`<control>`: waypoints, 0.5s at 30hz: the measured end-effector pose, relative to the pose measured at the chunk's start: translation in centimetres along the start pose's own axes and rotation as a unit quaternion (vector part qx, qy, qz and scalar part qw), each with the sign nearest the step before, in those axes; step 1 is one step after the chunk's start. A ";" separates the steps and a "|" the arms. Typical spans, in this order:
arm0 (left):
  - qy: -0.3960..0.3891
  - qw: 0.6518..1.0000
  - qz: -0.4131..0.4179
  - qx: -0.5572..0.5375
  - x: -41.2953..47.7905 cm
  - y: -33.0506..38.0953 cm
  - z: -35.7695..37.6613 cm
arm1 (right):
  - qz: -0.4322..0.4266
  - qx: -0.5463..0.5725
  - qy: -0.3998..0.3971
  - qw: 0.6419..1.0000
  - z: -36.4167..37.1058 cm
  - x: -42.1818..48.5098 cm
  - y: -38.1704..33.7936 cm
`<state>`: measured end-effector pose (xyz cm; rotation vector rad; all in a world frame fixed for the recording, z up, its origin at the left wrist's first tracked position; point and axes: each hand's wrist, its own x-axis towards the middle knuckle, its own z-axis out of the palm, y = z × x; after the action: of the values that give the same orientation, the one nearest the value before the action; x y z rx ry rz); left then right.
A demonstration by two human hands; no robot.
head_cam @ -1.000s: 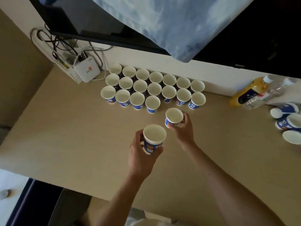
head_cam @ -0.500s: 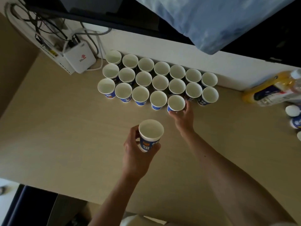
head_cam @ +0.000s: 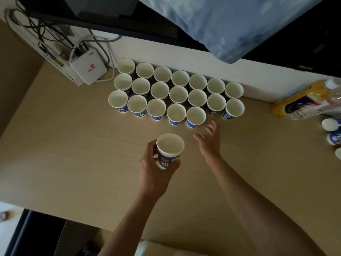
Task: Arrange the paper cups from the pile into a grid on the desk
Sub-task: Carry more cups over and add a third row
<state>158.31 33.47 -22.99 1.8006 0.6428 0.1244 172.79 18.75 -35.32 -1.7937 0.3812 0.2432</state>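
The left hand (head_cam: pixel 156 169) grips a paper cup (head_cam: pixel 170 147) by its lower wall, upright and above the tabletop (head_cam: pixel 73 154), thumb on one side and fingers curled round the other. The cup is white inside with a rolled rim; its outside is blue with an orange emblem and large white characters, one resembling 如, the rest hidden by fingers. The right hand (head_cam: pixel 210 143) hovers beside it, fingers spread and relaxed, holding nothing, just short of the nearest cup of the grid (head_cam: pixel 178 94). That grid stands against the back wall: two rows of seven and a front row of five, rims touching or nearly so, the same blue print showing on the front cups. At the right edge lies the pile (head_cam: pixel 333 137) of cups on their sides. The tabletop is pale wood-grain laminate. A plastic bottle (head_cam: pixel 299 102) of orange liquid lies near the pile; its label is unreadable. A white router (head_cam: pixel 89 68) bears a red knot logo with text too small to read.
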 end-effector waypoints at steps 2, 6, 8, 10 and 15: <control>-0.004 1.000 0.003 -0.006 -0.1 0.4 0.6 | 0.006 0.023 0.023 0.999 -1.5 -1.8 0.1; -0.021 1.000 0.014 -0.012 -0.5 1.2 2.4 | 0.006 0.107 -0.051 0.993 -5.2 -5.1 -1.3; -0.026 0.999 0.024 -0.010 -0.8 1.6 3.6 | 0.012 0.153 -0.133 0.979 -6.8 -6.6 -2.6; -0.037 0.999 0.039 -0.008 -1.0 2.0 4.8 | 0.007 0.180 -0.209 0.961 -7.7 -7.8 -3.8; -0.073 0.995 0.074 0.007 -1.9 2.8 6.7 | -0.016 0.165 -0.256 0.952 -9.2 -8.9 -5.1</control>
<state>160.40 26.25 -22.19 1.8503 0.4074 0.0879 166.23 12.10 -25.23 -1.3430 0.0165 0.5733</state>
